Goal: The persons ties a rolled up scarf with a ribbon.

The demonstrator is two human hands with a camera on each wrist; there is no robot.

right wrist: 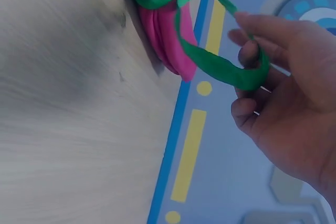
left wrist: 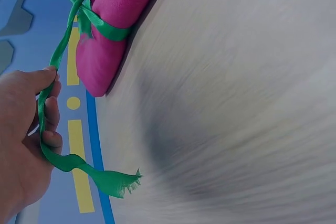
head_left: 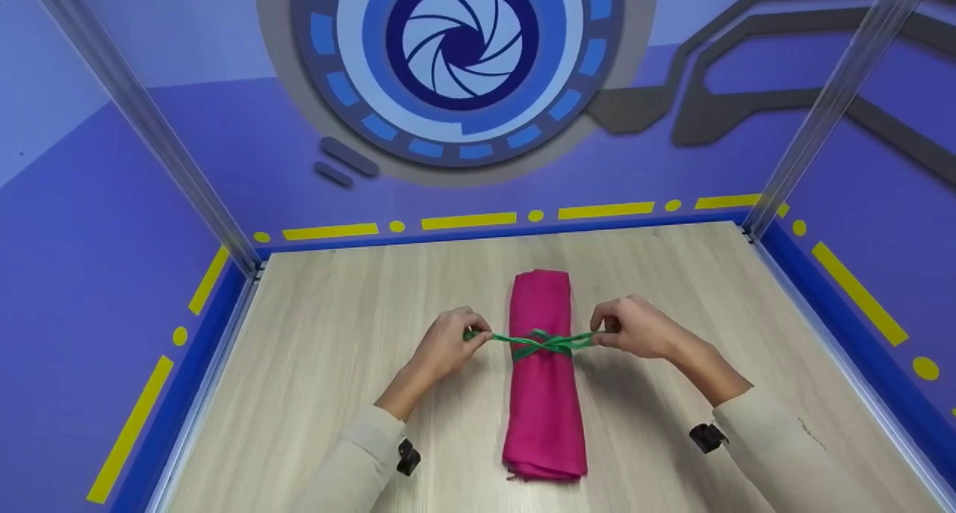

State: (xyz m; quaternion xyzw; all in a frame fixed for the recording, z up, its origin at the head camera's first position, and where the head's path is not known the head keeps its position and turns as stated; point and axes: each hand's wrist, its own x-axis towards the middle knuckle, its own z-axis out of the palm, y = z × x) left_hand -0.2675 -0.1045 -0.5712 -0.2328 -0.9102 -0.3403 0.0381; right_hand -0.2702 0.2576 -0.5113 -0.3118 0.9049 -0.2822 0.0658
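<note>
Head view: magenta cloth roll (head_left: 544,416) lies on the wood-grain tabletop (head_left: 358,296), between the two sets of fingers, just inboard of each; long axis runs near-to-far, square across the line joining the fingertips. Green ribbon (head_left: 560,343) girds its middle and crosses on top, about level with the fingertips. Left hand (head_left: 448,341) and right hand (head_left: 644,326) each pinch ribbon at either side; neither clearly nearer the roll. Beyond the fingers, the patterned back wall (head_left: 224,162); behind them, pale sleeves with black mounts (head_left: 408,457) at the cuffs. Left wrist view: thumb and fingers grip a twisted strand leading from fingertips to the crossing; its frayed tail (left wrist: 113,182) hangs loose past the palm. Right wrist view: fingertips pinch a strand, curled fingers carrying ribbon that appears to double back toward the roll as a loop (right wrist: 210,66). Chief obstruction, judged: overlapping strands at the crossing; exact knot form cannot be told.
</note>
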